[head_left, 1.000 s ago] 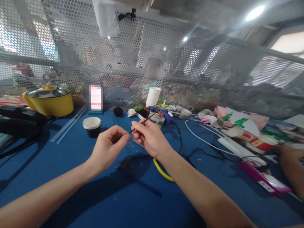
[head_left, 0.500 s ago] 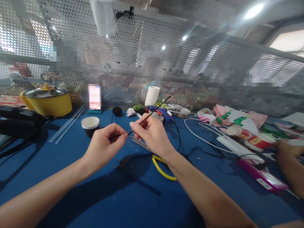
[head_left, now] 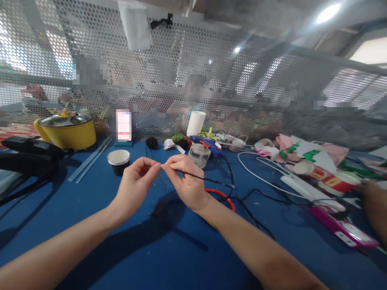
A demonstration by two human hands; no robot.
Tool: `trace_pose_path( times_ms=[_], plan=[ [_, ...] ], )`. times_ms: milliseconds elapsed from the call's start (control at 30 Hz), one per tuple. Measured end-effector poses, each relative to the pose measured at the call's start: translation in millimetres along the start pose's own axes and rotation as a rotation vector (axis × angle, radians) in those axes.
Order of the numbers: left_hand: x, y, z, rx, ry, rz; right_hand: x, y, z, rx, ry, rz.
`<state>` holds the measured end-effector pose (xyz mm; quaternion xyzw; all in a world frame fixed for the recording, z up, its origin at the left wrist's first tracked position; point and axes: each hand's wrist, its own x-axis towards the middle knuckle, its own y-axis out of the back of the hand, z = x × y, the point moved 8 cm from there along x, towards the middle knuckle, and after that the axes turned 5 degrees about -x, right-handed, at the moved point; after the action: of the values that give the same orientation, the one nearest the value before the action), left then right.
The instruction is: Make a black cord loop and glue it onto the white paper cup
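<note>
My left hand (head_left: 133,183) is closed in a pinch, its fingertips against those of my right hand (head_left: 189,181). A strand of black yarn (head_left: 147,152) runs from a black yarn ball (head_left: 151,143) down behind my left fingers. My right hand grips a thin black stick (head_left: 208,179), which juts out to the right past the knuckles, with a paler far end. What lies exactly between the fingertips is too small to make out. Just left of my hands stands a black paper cup (head_left: 119,162) with a white inside.
A blue glue gun (head_left: 208,144) rests by a clear jar (head_left: 199,156). Red tubing (head_left: 219,192) and black cables lie beside my right wrist. A yellow pot (head_left: 68,131) and clear strips (head_left: 90,159) are at left. Rightward are a purple power strip (head_left: 341,229) and another person's arm (head_left: 375,205).
The black stick has swung from pointing up and away to lying nearly level toward the right. My right hand has turned and its fingertips now meet my left's. The view has shifted slightly.
</note>
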<state>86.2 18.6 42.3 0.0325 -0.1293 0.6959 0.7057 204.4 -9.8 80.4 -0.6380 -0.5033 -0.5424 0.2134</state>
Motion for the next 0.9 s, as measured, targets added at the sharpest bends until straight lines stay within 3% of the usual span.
trace_pose_path(
  times_ms=[100, 233, 900],
  plan=[
    [-4, -7.9, -18, -0.328, 0.186, -0.026, -3, 0, -4, 0.02, 0.062, 0.018],
    [-10, -15.5, -27, -0.524, 0.314, -0.055, -8, -2, -11, -0.005, 0.163, 0.001],
    [-9, -17.2, -23, -0.581, 0.35, -0.079, -15, -4, -17, -0.028, 0.313, -0.014]
  ],
)
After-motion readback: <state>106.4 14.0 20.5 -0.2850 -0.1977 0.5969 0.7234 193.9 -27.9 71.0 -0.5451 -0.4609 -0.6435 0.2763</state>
